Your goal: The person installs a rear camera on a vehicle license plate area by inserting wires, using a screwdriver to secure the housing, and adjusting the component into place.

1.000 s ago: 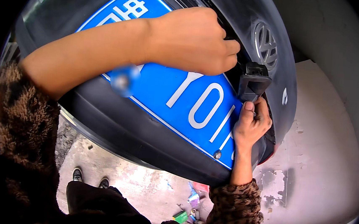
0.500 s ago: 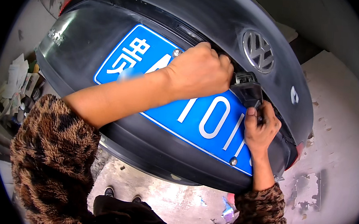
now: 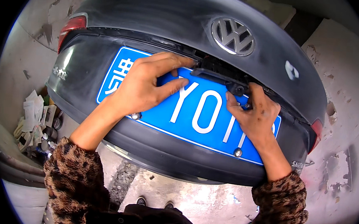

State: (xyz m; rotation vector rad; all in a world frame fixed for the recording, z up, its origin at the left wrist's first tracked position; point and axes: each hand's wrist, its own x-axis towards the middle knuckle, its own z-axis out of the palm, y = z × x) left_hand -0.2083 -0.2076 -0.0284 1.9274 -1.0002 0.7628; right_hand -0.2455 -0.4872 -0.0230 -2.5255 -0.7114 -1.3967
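A black trunk handle housing [image 3: 216, 75] with a small round camera lens [image 3: 239, 90] lies along the recess above the blue licence plate [image 3: 206, 114]. My right hand [image 3: 257, 114] grips its right end between thumb and fingers. A small dark metal piece [image 3: 247, 105] shows by that hand's fingers; its kind is unclear. My left hand [image 3: 148, 82] is open, its forefinger reaching the housing's left end and its thumb spread over the plate. Behind the housing, the inside of the recess is mostly hidden.
The dark grey trunk lid bears a round chrome emblem [image 3: 233, 36] above the recess. Red tail lights [image 3: 73, 28] sit at both sides. Papers and bottles [image 3: 35, 119] are piled at the left wall. Bolts [image 3: 238, 152] stand out along the plate's edge.
The housing went from tilted and held away to lying along the recess. My left hand drew back left from the recess and opened out. The view has turned and shifted.
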